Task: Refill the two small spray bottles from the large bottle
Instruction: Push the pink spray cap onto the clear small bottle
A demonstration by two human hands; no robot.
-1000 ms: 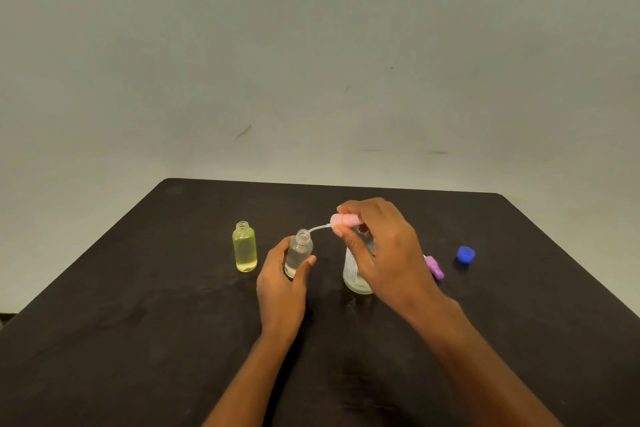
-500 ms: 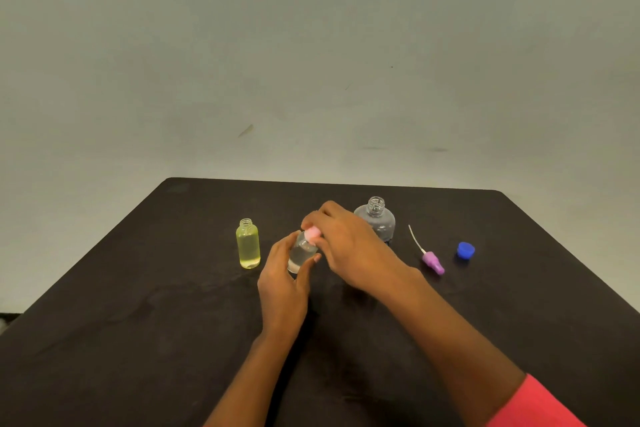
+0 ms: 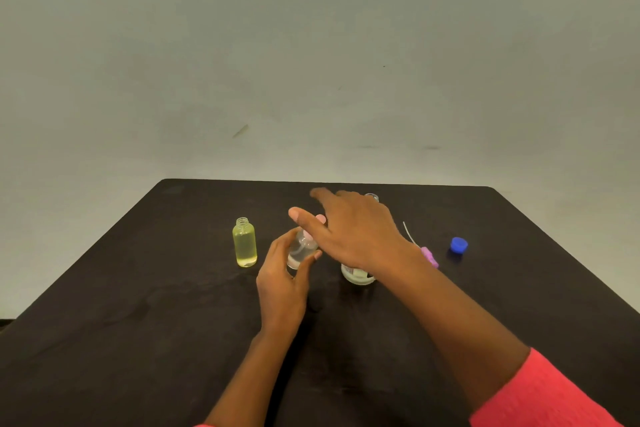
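Left hand [image 3: 282,282] curled around a small clear bottle [image 3: 300,251] near the middle of the dark table [image 3: 138,305], thumb and fingers on opposite sides of its body, grip grasping the glass and holding it roughly upright on the surface. Pink spray cap [image 3: 317,225] seated on that bottle's neck, partly hidden. Right hand [image 3: 349,232] spread flat just above the cap, fingers extended and blurred, thumb pointing left, grip released and holding nothing; whether the palm touches the cap cannot be told. Large clear bottle [image 3: 358,276] directly behind and below the right hand, only its open neck and its base showing past the wrist, standing on the table just right of the small clear bottle. Small yellow bottle [image 3: 245,242] upright and uncapped to the left, near the left hand but apart from it, filled with pale yellow liquid. Purple spray cap [image 3: 428,256] with its thin tube lying on the table right of the forearm. Blue cap [image 3: 459,245] farther right, apart from everything else. Red sleeve [image 3: 540,392] at the lower right corner.
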